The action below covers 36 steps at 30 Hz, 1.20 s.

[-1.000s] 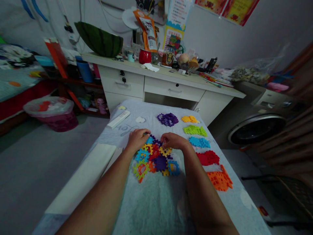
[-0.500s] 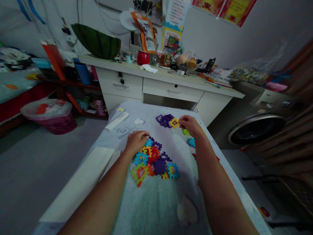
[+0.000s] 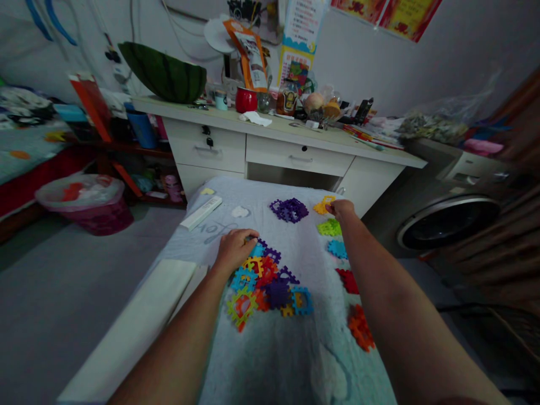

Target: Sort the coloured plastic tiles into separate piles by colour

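Note:
A mixed heap of coloured plastic puzzle tiles [image 3: 265, 281] lies on a pale cloth-covered table [image 3: 270, 349]. My left hand [image 3: 234, 247] rests curled on the heap's upper left edge, fingers closed on a tile. My right hand [image 3: 341, 209] is stretched to the far right, pinching a yellow tile [image 3: 323, 205] at the yellow pile. Sorted piles lie along the right side: purple [image 3: 289, 209], green [image 3: 329, 227], blue [image 3: 337, 248], red [image 3: 348, 279] and orange [image 3: 360, 327], partly hidden by my right forearm.
A white remote-like bar [image 3: 201, 212] and a small white scrap [image 3: 240, 211] lie at the table's far left. A cluttered white desk [image 3: 291, 146] stands beyond, a washing machine [image 3: 447, 225] to the right, a lined bin [image 3: 84, 202] on the floor to the left.
My right hand lifted a yellow tile from the mixed heap and carried it up and right, past the purple pile, to the yellow pile. My left hand stayed on the heap.

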Each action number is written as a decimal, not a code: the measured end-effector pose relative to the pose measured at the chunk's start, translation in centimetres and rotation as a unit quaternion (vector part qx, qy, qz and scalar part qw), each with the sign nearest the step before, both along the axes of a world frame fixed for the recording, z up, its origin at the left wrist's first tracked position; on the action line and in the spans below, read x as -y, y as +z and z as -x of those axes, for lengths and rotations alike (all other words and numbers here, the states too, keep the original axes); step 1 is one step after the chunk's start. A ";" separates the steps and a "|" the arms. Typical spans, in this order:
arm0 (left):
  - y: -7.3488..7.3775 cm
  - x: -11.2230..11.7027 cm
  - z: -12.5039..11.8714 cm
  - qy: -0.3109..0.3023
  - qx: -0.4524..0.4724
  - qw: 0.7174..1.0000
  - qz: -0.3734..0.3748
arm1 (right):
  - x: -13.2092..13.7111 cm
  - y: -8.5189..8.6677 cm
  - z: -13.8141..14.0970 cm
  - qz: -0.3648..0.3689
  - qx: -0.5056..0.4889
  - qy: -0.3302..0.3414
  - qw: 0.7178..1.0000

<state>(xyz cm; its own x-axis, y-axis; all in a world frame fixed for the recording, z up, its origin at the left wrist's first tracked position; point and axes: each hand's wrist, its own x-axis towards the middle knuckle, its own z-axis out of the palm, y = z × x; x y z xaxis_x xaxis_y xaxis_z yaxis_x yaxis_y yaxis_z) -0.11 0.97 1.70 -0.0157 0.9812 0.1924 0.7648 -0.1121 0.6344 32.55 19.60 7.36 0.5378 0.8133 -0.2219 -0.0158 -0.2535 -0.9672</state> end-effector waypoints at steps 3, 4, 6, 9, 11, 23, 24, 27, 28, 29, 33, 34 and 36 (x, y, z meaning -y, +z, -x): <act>0.2 0.1 -0.1 0.003 -0.003 1.000 0.002 | -0.7 0.2 0.0 0.064 -0.017 -0.032 0.997; 0.2 0.1 -0.1 0.003 -0.003 1.000 0.001 | -0.8 0.3 -0.1 0.079 -0.025 -0.034 0.996; 0.2 0.1 -0.1 0.003 0.001 1.000 -0.001 | -1.0 0.5 -0.1 0.102 -0.038 -0.027 0.994; 0.1 0.1 -0.1 0.004 0.006 1.000 -0.001 | -0.9 0.7 -0.3 0.119 -0.053 -0.006 0.991; 0.0 0.0 0.0 0.006 0.005 1.000 -0.002 | -0.6 0.8 -0.4 0.118 -0.057 0.008 0.991; 0.2 0.2 0.0 -0.008 0.008 1.000 -0.012 | 6.9 3.2 1.2 0.006 -0.060 0.051 0.997; 0.2 0.2 0.0 -0.009 0.007 1.000 -0.014 | 8.1 3.3 1.7 -0.007 -0.064 0.063 0.996; 0.1 0.3 -0.1 -0.015 -0.003 1.000 -0.021 | 12.4 2.8 3.7 -0.047 -0.054 0.166 0.984; 0.1 0.3 -0.2 -0.021 -0.005 1.000 -0.022 | 14.0 2.5 4.4 -0.051 -0.028 0.220 0.974; 0.0 0.3 -0.2 -0.029 -0.005 0.999 -0.023 | 15.7 2.1 5.0 -0.048 0.006 0.274 0.961; -0.1 0.3 -0.4 -0.058 0.036 0.997 -0.025 | 21.2 0.1 7.0 -0.034 0.244 0.426 0.871; -0.1 0.3 -0.4 -0.061 0.048 0.997 -0.025 | 22.1 -0.4 7.3 -0.032 0.296 0.443 0.845; -0.2 0.3 -0.4 -0.063 0.067 0.995 -0.024 | 23.4 -1.2 7.7 -0.031 0.367 0.460 0.808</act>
